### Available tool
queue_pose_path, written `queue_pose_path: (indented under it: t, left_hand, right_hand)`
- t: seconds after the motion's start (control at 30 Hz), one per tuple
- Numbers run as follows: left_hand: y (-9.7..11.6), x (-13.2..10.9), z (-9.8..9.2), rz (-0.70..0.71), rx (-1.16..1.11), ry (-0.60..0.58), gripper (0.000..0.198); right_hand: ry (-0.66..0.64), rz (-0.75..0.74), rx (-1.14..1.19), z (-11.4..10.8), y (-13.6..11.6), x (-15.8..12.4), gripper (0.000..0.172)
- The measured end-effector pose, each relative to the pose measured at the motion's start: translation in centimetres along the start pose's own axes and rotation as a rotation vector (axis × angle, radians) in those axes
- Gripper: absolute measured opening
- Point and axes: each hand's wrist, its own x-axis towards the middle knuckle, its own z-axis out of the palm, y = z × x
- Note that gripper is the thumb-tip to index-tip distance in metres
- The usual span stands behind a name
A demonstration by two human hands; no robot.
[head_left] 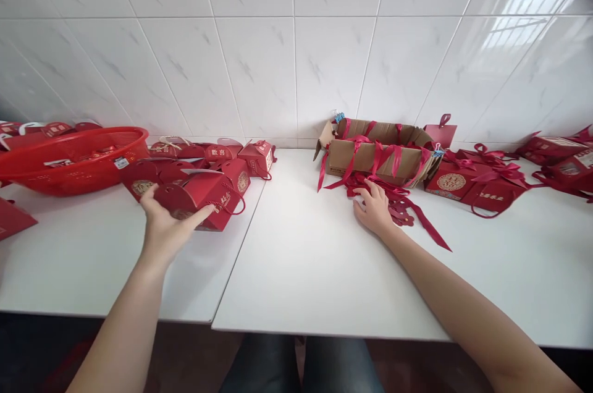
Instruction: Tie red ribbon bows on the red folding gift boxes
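My left hand point(169, 226) spans the near end of a red gift box point(208, 189) with gold print and a twisted cord handle. The thumb lies along its front and the fingers bend at its left side; the box rests on the table. More red boxes stand close behind it. To the right, my right hand point(374, 207) lies with parted fingers on a pile of dark red ribbons point(359, 181). Red cut-out tags point(401, 212) show beside that hand, partly covered. What lies under the fingertips is hidden.
A cardboard box point(354, 158) hung with red ribbons stands behind my right hand, with clips at its corners. Ribboned red gift boxes point(472, 183) sit to its right. A red plastic basket point(88, 158) is at left. A seam divides the white tabletop point(296, 257); a tiled wall rises behind.
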Motion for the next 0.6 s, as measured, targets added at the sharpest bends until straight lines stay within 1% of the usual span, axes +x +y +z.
queue_pose_path:
  t: [0.03,0.07,0.13,0.17,0.23,0.27,0.3,0.33,0.37,0.4,0.43,0.5,0.53,0.6]
  left_hand:
    - [1.0,-0.3,0.0,-0.001,-0.067,-0.020,0.100]
    - [2.0,-0.7,0.1,0.024,-0.120,-0.077,0.097]
    - [4.0,-1.4,1.1,0.093,-0.197,-0.264,0.093]
    - [4.8,-1.8,1.9,0.108,-0.215,-0.367,0.090]
    - [5.8,-2.4,4.1,0.133,-0.227,-0.585,0.084]
    - [6.0,-2.6,5.4,0.163,-0.243,-0.691,0.083]
    - [5.9,-2.7,6.8,0.212,-0.273,-0.786,0.085]
    - [5.7,-2.8,8.2,0.233,-0.311,-0.883,0.085]
    - [5.3,-2.8,9.5,0.224,-0.373,-0.964,0.081]
    - [4.8,-2.7,10.6,0.183,-0.450,-1.022,0.077]
    - [4.3,-2.7,11.5,0.146,-0.519,-1.040,0.076]
    - [3.4,-2.6,12.7,0.104,-0.609,-1.056,0.078]
    - [3.0,-2.7,13.0,0.099,-0.638,-1.061,0.080]
    - [2.3,-2.9,13.2,0.105,-0.672,-1.087,0.085]
  right_hand:
    - [0.019,0.031,-0.004,-0.1,0.0,0.1,0.031]
    - [0.031,0.055,-0.003,-0.2,0.0,0.2,0.030]
    - [0.025,0.072,0.003,-0.4,0.2,0.5,0.025]
    - [0.012,0.067,0.007,-0.4,0.2,0.5,0.022]
    - [-0.001,0.053,0.020,-0.5,0.2,0.5,0.019]
    - [0.006,0.053,0.031,-0.5,0.2,0.4,0.018]
    - [0.022,0.056,0.045,-0.6,0.1,0.2,0.019]
    - [0.043,0.063,0.064,-0.6,0.0,0.2,0.019]
    - [0.066,0.073,0.088,-0.8,-0.1,0.2,0.020]
    - [0.090,0.088,0.117,-1.0,-0.1,0.3,0.020]
    - [0.111,0.108,0.152,-1.4,-0.1,0.6,0.020]
    - [0.151,0.166,0.240,-2.9,-0.1,1.9,0.019]
    - [0.169,0.200,0.291,-4.0,-0.1,2.8,0.019]
    - [0.214,0.264,0.412,-7.4,-0.1,4.8,0.025]
